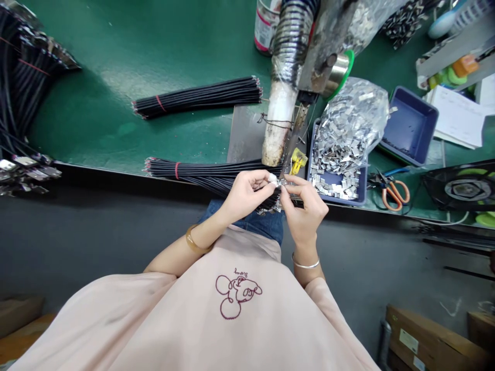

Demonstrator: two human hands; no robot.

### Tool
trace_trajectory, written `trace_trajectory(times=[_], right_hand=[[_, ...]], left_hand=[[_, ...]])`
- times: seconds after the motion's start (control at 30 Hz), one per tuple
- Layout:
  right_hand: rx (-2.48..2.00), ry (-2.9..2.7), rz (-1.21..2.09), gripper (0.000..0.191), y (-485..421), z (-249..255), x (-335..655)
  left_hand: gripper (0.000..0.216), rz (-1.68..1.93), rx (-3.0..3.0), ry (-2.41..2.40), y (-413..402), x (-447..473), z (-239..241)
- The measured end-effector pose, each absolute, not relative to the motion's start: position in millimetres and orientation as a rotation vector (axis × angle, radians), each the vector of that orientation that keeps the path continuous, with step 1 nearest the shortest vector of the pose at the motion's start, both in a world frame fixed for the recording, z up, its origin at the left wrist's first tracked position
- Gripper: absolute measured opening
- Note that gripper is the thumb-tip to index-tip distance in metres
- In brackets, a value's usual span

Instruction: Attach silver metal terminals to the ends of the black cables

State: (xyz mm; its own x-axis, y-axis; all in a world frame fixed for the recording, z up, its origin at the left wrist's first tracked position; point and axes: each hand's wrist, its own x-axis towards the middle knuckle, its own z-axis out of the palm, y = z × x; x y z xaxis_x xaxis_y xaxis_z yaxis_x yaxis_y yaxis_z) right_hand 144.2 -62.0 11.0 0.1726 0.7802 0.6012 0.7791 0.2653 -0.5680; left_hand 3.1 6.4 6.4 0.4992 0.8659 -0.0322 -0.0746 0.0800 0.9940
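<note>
My left hand [245,195], with a white wrap on a fingertip, is closed in a pinch at the bench edge. Facing it, my right hand [305,205] pinches too, fingertips nearly touching the left ones. Between them shows a small silver metal piece [282,182], partly covered by the fingers; its exact kind is too small to make out. Just beneath lies a bundle of black cables [209,171] bound with a red band, its metal-tipped ends below my hands. A soldering-iron-like metal bar [297,129] comes down just beyond my fingers, beside a yellow clip-like piece [298,161].
A blue tray [362,190] of small metal shells and a plastic bag [353,116] of more stand right. Orange-handled pliers [395,195], a second blue tray [412,121] and a fan [460,189] lie beyond. A ducted hose [279,103] hangs ahead; another cable bundle [197,97] lies left.
</note>
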Motion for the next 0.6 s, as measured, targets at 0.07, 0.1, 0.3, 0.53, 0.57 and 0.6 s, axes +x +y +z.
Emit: trace_trajectory(times=[0.07, 0.1, 0.3, 0.53, 0.57, 0.6], right_hand=[[-1.484, -1.599, -0.020, 0.011, -63, 10, 145], [-1.480, -1.614, -0.032, 0.011, -63, 9, 146], [-1.461, -1.672, -0.063, 0.010, -66, 7, 148], [-1.352, -1.205, -0.045, 0.019, -82, 8, 146], [-1.358, -1.172, -0.024, 0.021, -83, 9, 146], [-1.387, -1.169, 0.006, 0.021, -83, 9, 146]], left_hand=[[0.018, 0.825, 1.305, 0.788, 7, 4, 6], [0.018, 0.820, 1.305, 0.789, 7, 4, 6], [0.018, 0.781, 1.304, 0.787, 6, 3, 7], [0.017, 0.780, 1.363, 0.813, 4, 1, 7], [0.017, 0.779, 1.364, 0.813, 4, 1, 7], [0.017, 0.778, 1.362, 0.808, 4, 1, 6]])
